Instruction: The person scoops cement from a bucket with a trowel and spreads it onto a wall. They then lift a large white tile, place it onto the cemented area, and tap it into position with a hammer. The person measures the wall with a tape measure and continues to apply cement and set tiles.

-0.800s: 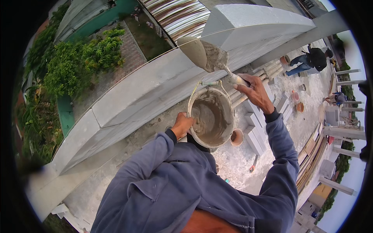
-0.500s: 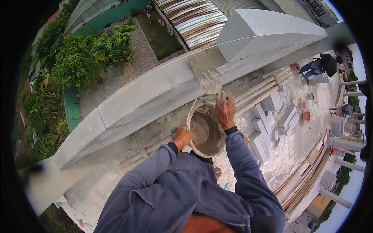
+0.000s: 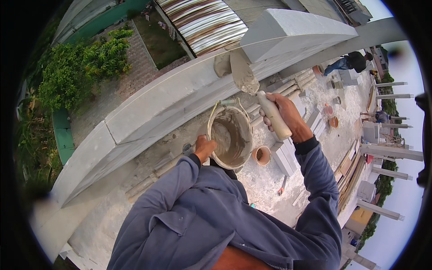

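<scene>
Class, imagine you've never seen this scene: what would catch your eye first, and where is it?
Probably the mortar-smeared trowel in the right hand, just above centre, its blade beside a mortar patch on the pale block wall. Just below is the round bucket with grey mortar inside, the left hand at its left rim. The wall sweeps across the picture, with leafy greenery beyond it at left.

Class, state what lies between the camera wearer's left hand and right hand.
In the head view, a bucket with grey mortar inside lies between the left hand and right hand.
</scene>
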`<act>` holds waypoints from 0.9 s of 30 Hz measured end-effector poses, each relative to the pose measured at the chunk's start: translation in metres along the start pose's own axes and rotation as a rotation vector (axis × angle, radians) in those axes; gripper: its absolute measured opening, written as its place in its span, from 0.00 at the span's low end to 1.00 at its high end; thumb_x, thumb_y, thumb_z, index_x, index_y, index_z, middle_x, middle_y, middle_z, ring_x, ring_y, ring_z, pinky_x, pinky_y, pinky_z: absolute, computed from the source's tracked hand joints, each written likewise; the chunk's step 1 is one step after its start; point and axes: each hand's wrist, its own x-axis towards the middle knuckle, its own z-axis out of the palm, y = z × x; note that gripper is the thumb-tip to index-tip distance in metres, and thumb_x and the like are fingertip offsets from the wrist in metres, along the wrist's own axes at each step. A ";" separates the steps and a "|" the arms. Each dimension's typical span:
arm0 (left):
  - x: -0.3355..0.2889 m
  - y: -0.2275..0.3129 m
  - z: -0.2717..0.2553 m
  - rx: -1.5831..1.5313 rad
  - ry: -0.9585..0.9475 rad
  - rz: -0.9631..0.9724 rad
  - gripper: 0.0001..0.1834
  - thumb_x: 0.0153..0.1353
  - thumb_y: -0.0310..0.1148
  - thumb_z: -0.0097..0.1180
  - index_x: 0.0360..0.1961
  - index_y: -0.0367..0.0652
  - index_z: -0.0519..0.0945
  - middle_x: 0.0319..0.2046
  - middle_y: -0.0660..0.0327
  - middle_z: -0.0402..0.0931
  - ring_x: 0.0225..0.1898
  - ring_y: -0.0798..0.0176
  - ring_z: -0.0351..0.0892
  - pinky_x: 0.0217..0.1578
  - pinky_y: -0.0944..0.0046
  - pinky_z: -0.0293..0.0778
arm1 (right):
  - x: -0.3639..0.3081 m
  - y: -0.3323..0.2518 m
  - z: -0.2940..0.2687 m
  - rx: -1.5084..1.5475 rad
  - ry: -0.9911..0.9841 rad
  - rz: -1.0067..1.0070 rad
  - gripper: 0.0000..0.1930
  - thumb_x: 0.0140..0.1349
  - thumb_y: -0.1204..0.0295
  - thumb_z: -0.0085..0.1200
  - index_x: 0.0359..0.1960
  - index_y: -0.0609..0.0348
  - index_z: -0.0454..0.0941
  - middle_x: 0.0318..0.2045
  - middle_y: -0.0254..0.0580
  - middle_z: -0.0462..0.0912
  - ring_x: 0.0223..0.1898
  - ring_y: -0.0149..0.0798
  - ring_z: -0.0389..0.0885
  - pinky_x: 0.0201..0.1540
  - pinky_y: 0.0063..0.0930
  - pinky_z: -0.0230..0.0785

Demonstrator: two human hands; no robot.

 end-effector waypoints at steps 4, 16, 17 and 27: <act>-0.006 -0.008 -0.003 -0.039 -0.006 0.044 0.17 0.49 0.28 0.60 0.39 0.26 0.81 0.34 0.44 0.83 0.35 0.52 0.85 0.36 0.52 0.78 | 0.001 0.007 0.040 -0.018 -0.072 0.116 0.23 0.76 0.52 0.47 0.40 0.64 0.77 0.26 0.38 0.80 0.16 0.30 0.77 0.17 0.23 0.73; 0.013 -0.034 -0.021 -0.008 0.143 0.008 0.15 0.51 0.21 0.58 0.41 0.26 0.81 0.34 0.48 0.82 0.32 0.53 0.84 0.26 0.53 0.80 | -0.035 0.145 -0.007 -0.599 -0.118 -0.025 0.27 0.73 0.47 0.54 0.42 0.65 0.81 0.27 0.39 0.81 0.26 0.31 0.80 0.31 0.28 0.74; 0.013 -0.030 -0.022 0.036 0.133 -0.031 0.14 0.51 0.21 0.58 0.41 0.26 0.82 0.34 0.49 0.83 0.33 0.54 0.85 0.26 0.54 0.80 | -0.044 0.150 -0.028 -0.664 -0.118 0.040 0.25 0.72 0.49 0.56 0.43 0.65 0.81 0.27 0.42 0.83 0.26 0.35 0.82 0.33 0.32 0.75; -0.010 0.029 0.005 0.528 0.018 0.223 0.15 0.49 0.28 0.58 0.38 0.32 0.84 0.34 0.38 0.84 0.42 0.38 0.86 0.47 0.48 0.79 | 0.019 0.267 -0.062 -1.919 0.321 -0.737 0.10 0.60 0.69 0.57 0.37 0.64 0.80 0.33 0.45 0.78 0.33 0.46 0.79 0.34 0.38 0.70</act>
